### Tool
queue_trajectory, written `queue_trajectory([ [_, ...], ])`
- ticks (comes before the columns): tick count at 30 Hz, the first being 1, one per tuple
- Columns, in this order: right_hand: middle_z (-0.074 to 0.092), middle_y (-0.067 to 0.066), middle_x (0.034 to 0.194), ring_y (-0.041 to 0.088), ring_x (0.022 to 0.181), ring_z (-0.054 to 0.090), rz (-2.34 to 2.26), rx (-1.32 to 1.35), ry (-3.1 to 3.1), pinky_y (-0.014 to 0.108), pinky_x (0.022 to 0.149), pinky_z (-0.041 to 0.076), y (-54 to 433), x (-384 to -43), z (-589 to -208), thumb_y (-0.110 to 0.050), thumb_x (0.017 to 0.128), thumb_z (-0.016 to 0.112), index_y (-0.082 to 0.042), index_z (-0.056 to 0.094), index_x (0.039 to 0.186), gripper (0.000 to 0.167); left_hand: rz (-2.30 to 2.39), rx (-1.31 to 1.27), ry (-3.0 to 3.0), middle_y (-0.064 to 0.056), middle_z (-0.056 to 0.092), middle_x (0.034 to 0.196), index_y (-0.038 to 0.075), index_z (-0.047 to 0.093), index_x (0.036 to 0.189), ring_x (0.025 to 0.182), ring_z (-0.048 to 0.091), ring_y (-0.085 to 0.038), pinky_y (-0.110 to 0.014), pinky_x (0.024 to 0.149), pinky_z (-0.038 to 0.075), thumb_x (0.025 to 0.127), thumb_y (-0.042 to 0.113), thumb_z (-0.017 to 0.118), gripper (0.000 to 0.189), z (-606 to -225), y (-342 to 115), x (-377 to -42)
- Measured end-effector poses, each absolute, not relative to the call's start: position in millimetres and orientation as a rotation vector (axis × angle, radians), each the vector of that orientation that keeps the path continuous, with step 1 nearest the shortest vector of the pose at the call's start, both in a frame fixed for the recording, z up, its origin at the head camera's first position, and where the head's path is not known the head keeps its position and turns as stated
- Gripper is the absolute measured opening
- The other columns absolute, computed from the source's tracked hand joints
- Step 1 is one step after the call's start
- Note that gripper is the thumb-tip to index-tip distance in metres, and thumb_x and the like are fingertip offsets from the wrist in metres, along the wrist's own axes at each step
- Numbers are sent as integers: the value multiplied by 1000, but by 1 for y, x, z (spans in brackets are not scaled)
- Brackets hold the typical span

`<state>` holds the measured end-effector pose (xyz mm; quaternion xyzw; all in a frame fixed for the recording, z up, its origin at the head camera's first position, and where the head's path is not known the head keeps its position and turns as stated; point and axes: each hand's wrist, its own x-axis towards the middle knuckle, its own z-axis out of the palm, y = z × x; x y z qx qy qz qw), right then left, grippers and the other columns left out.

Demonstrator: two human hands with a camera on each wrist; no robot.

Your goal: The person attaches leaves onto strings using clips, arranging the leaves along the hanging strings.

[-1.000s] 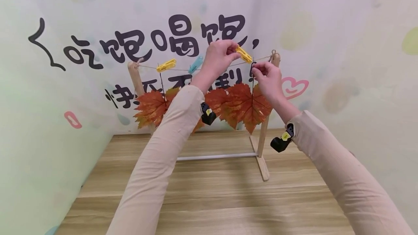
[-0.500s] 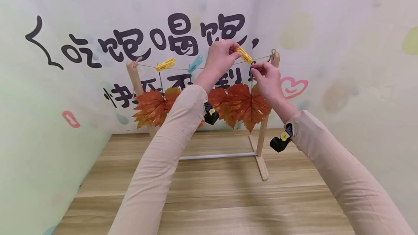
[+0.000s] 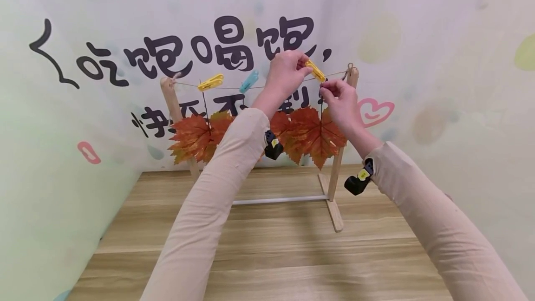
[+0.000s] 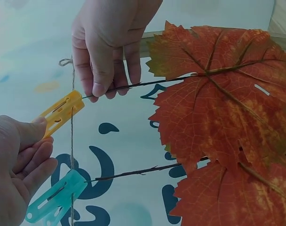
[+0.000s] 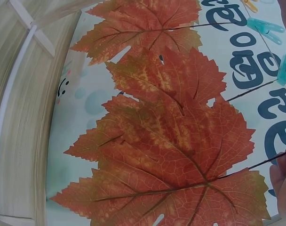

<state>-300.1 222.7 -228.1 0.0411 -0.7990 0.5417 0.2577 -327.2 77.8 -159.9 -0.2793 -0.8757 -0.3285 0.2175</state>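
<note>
My left hand (image 3: pixel 288 74) pinches the handle end of a yellow clothespin (image 3: pixel 315 71) at the right part of the string line. Thumb and fingers of my right hand (image 3: pixel 343 105), just below, pinch the dark stem of an orange-red artificial maple leaf (image 3: pixel 319 136). In the left wrist view, the yellow clothespin (image 4: pixel 63 113) sits across the string (image 4: pixel 72 141), with the stem tip at its clamping end. Whether it grips the stem firmly I cannot tell. A teal clothespin (image 4: pixel 56 197) beside it holds another leaf stem (image 4: pixel 138 172). The right wrist view shows overlapping leaves (image 5: pixel 176 146).
The string runs between wooden posts (image 3: pixel 170 101) joined low down by a white rod (image 3: pixel 280 199), on a wood-grain table (image 3: pixel 267 254). Another yellow clothespin (image 3: pixel 211 82) and a blue one (image 3: pixel 249 81) hang leaves further left. A printed wall cloth (image 3: pixel 439 59) stands behind.
My left hand and the yellow clothespin have shifted slightly right, and the left forearm too. The right hand has moved very slightly left, still pinching the stem. The head view has turned slightly.
</note>
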Motion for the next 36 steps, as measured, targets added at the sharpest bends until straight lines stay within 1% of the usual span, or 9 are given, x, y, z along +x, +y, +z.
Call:
queue_trajectory([
  [5, 56, 6, 90, 13, 78, 50, 1457, 109, -2168, 20, 72, 47, 223, -301, -228, -16, 91, 54, 1, 58, 107, 25, -879, -768, -2422, -5, 66, 97, 5, 65, 106, 84, 59, -12, -17, 70, 47, 87, 19, 62, 24, -161, 80, -326],
  [12, 57, 5, 89, 12, 78, 50, 1450, 114, -2158, 15, 68, 45, 222, -300, -228, -16, 90, 55, 2, 59, 108, 25, -864, -771, -2440, -6, 65, 98, 5, 65, 107, 84, 59, -12, -18, 70, 47, 87, 20, 62, 26, -160, 79, -327],
  [15, 58, 6, 90, 14, 80, 52, 1443, 108, -2152, 16, 70, 46, 223, -301, -229, -16, 90, 55, 1, 60, 107, 25, -850, -774, -2458, -5, 66, 98, 5, 65, 108, 84, 59, -12, -18, 70, 47, 87, 20, 62, 26, -159, 79, -328],
  [19, 59, 8, 92, 20, 85, 54, 1456, 107, -2139, 16, 71, 47, 223, -301, -229, -17, 90, 56, 1, 60, 107, 25, -826, -783, -2475, -4, 66, 98, 6, 65, 109, 84, 58, -12, -18, 70, 46, 87, 21, 61, 27, -156, 79, -329],
  [24, 61, 8, 93, 21, 86, 55, 1465, 114, -2134, 17, 73, 47, 224, -300, -229, -18, 89, 57, 1, 60, 107, 26, -828, -790, -2504, -4, 65, 98, 6, 64, 111, 84, 58, -12, -18, 70, 45, 88, 20, 60, 27, -154, 80, -328],
  [28, 60, 8, 93, 24, 89, 55, 1473, 119, -2134, 20, 75, 48, 225, -300, -231, -17, 90, 56, 1, 60, 108, 26, -841, -804, -2532, -5, 65, 97, 6, 65, 111, 81, 56, -11, -17, 68, 44, 88, 20, 59, 27, -153, 80, -328],
  [32, 59, 7, 92, 21, 87, 55, 1474, 123, -2138, 18, 73, 47, 226, -300, -234, -17, 90, 56, 0, 60, 107, 25, -856, -821, -2550, -5, 65, 97, 6, 64, 112, 80, 53, -11, -17, 67, 43, 89, 20, 59, 28, -153, 79, -328],
  [35, 59, 8, 92, 16, 83, 53, 1469, 123, -2142, 17, 71, 46, 226, -300, -235, -18, 90, 56, 0, 60, 107, 25, -896, -826, -2573, -5, 63, 102, 6, 61, 116, 84, 53, -12, -17, 69, 44, 89, 20, 58, 30, -154, 79, -328],
  [36, 59, 8, 92, 16, 83, 53, 1469, 126, -2143, 17, 70, 46, 226, -299, -235, -18, 90, 56, 0, 60, 107, 25, -907, -824, -2580, -6, 62, 104, 5, 61, 117, 86, 54, -12, -17, 70, 45, 90, 20, 57, 31, -154, 79, -328],
])
